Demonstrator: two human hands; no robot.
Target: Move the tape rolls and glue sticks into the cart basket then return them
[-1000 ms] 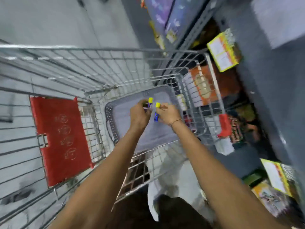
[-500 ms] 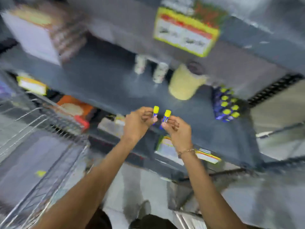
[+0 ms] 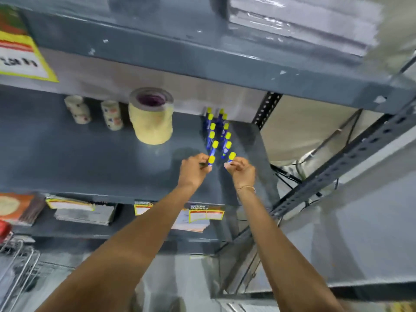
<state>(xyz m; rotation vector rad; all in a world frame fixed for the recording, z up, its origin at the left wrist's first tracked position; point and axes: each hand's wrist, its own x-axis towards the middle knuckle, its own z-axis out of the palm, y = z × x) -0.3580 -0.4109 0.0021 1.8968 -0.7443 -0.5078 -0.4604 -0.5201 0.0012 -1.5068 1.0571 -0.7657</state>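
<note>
My left hand (image 3: 193, 171) grips a blue glue stick with a yellow cap (image 3: 211, 160). My right hand (image 3: 242, 171) grips a second glue stick (image 3: 231, 156). Both sticks are held upright at the near end of two rows of several standing glue sticks (image 3: 219, 131) on the grey shelf (image 3: 90, 158). A stack of wide cream tape rolls (image 3: 151, 119) stands to the left of the rows. Two stacks of small clear tape rolls (image 3: 77, 109) (image 3: 111, 115) stand further left. A corner of the wire cart (image 3: 18, 262) shows at the bottom left.
An upper grey shelf (image 3: 202, 52) overhangs the working shelf. A perforated metal upright (image 3: 351, 158) runs diagonally on the right. Yellow price tags (image 3: 206, 213) hang on the shelf's front edge, with paper packs (image 3: 85, 213) on the shelf below. A yellow-bordered sign (image 3: 20, 57) hangs at the upper left.
The view has swung from the cart basket up to the shelf. Both hands have carried their glue sticks from over the basket to the front of the glue stick rows.
</note>
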